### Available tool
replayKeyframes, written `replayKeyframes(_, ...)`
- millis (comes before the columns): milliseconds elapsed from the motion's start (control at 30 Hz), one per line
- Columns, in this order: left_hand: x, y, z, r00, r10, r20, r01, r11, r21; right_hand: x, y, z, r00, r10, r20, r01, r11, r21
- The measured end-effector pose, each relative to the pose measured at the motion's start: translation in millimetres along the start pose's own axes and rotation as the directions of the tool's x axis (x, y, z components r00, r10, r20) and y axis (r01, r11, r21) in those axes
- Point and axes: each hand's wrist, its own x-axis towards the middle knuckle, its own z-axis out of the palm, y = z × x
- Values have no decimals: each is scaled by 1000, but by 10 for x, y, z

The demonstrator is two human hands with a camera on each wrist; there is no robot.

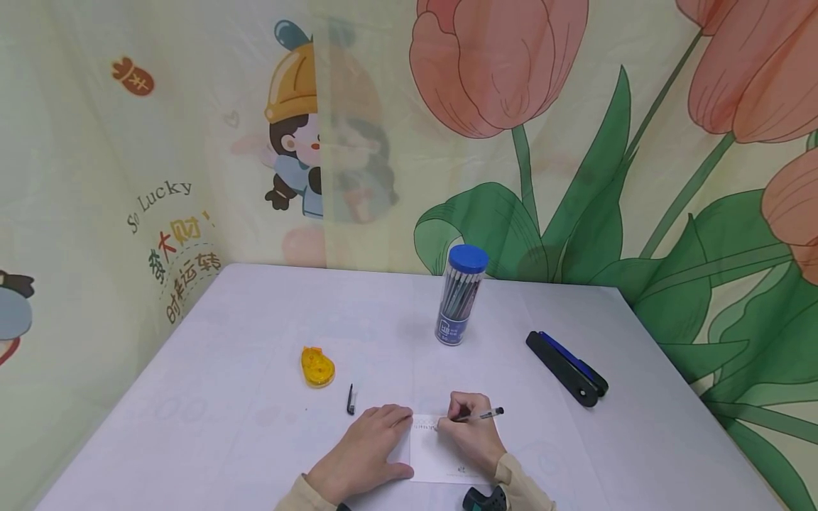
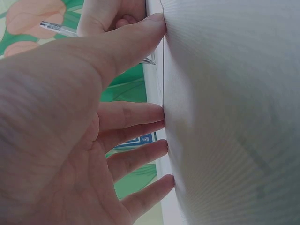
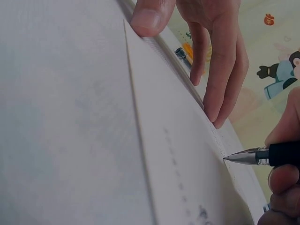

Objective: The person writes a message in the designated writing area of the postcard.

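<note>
A small white sheet of paper (image 1: pixel 441 461) lies on the table with a short line of writing near its top. My right hand (image 1: pixel 476 431) pinches a black-and-clear pen (image 1: pixel 488 414); in the right wrist view the metal pen tip (image 3: pixel 241 157) meets the paper. At the sheet's left edge, my left hand (image 1: pixel 367 451) rests with fingers extended, thumb and fingertips pressed down there. The left wrist view shows its fingers (image 2: pixel 136 112) spread, the thumb apart from them. A black pen cap (image 1: pixel 351 401) lies on the table beyond the left hand.
A yellow chick-shaped item (image 1: pixel 317 367) sits left of the cap. Behind the paper stands a clear tub of pens with a blue lid (image 1: pixel 469 259). A black-and-blue stapler (image 1: pixel 565 369) lies to the right. A printed curtain (image 1: pixel 377 142) hangs behind the table.
</note>
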Motion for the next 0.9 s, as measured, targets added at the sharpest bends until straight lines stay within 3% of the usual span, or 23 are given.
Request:
replayKeyframes(300,5,4,-9,1000,-6,13,6,1000,7,-5,5,0,1000,19,3,-19,1000,0)
replayKeyframes(600,5,-6,3,1000,0,2,0,1000,6,-2,13,-10,997,58,-52,-60,998,-34)
replayKeyframes(900,-8,-15,2,999,24,-23,-23,1000,20,-4,14,-23,998,50,-33,-51,999,-18)
